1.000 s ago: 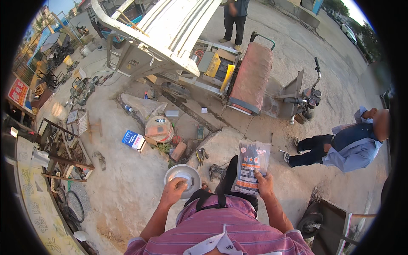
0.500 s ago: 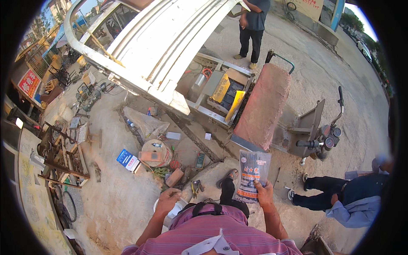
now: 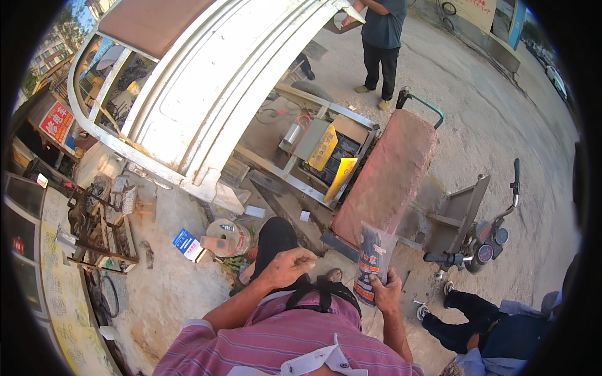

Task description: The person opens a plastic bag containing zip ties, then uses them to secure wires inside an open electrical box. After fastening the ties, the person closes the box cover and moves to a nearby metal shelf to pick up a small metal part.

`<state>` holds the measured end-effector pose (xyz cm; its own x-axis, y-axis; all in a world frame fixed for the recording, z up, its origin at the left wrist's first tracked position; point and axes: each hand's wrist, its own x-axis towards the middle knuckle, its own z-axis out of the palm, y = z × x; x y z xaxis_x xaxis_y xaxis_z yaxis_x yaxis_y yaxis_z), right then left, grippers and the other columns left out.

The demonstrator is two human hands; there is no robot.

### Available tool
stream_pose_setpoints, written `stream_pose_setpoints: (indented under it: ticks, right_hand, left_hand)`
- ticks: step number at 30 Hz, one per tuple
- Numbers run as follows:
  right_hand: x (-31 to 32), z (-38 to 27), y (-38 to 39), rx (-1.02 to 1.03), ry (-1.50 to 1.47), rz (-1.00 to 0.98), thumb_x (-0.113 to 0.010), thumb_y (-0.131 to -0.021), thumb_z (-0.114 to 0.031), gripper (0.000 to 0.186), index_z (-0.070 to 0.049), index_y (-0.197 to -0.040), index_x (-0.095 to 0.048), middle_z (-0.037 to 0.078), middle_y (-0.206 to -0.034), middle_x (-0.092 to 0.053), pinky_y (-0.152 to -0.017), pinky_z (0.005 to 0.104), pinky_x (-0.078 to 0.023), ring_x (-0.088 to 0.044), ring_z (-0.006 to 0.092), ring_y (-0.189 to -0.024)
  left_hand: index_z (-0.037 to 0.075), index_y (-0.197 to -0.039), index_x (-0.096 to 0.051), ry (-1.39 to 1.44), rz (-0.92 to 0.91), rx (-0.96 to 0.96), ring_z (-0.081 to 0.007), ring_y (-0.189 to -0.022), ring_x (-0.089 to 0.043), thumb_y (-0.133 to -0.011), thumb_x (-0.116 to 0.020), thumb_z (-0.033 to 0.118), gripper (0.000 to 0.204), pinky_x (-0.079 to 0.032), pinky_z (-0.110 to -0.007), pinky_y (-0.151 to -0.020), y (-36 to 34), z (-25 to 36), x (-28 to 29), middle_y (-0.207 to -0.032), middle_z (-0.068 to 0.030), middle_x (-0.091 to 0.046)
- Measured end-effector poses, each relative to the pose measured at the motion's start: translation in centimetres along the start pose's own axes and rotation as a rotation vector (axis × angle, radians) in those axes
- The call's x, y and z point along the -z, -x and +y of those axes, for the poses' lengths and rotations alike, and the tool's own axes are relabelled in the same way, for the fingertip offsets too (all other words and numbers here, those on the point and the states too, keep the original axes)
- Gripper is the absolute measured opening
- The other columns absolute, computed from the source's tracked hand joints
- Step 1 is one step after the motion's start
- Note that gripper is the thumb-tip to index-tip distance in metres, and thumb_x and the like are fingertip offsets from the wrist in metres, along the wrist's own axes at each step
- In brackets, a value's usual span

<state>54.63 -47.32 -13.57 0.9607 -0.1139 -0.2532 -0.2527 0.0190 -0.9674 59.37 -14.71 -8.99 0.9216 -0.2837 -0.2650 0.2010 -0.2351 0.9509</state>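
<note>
In my right hand [image 3: 385, 289] is a clear plastic packet [image 3: 374, 260] with dark contents and orange and white print. My fingers and thumb grip its lower side, and the packet stands upright, leaning a little. Its upper end overlaps the near end of the worn reddish seat [image 3: 390, 169] of a three-wheeled cart. My left hand [image 3: 287, 266] is above my bent left leg [image 3: 276, 237], its fingers curled together; whether anything is between them I cannot make out.
Ahead, the cart's bed [image 3: 213, 75] is tipped up over an open frame holding a battery compartment [image 3: 335, 150]. Handlebars [image 3: 483, 241] stand at right. A round drum [image 3: 235, 237] and a blue-white box [image 3: 188, 244] are at left. One person [image 3: 381, 44] stands beyond the cart, another [image 3: 501, 332] at lower right.
My left leg has come forward, covering the tools on the ground. My left hand has moved up and right. The packet in my right hand has turned narrower to view.
</note>
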Motion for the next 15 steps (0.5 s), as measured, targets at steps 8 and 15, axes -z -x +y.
stream_pose_setpoints:
  ticks: [8, 15]
  right_hand:
    - [1.1, -2.2, -1.5, 0.094, -0.024, -0.002, -0.082, -0.09, -0.008, 0.022, -0.003, -0.098, -0.062, 0.002, -0.092, -0.068, -0.077, 0.0272, -0.051, -0.06, 0.0079, -0.083]
    - [4.5, -0.3, -2.6, 0.068, -0.027, 0.224, -0.079, -0.088, -0.005, 0.021, -0.003, -0.096, -0.06, 0.002, -0.091, -0.067, -0.077, 0.0295, -0.051, -0.059, 0.0093, -0.082]
  left_hand:
    - [-0.001, -0.117, -0.071, -0.223, -0.102, -0.137, -0.0123, -0.089, -0.069, -0.1, -0.072, 0.017, 0.025, -0.056, -0.032, -0.08, -7.2, 5.9, -2.4, -0.099, -0.0095, -0.075]
    - [0.0, -0.118, -0.07, -0.162, -0.287, -0.173, -0.0144, -0.089, -0.068, -0.101, -0.071, 0.017, 0.025, -0.056, -0.034, -0.082, -15.4, 7.8, -5.0, -0.096, -0.0076, -0.073]
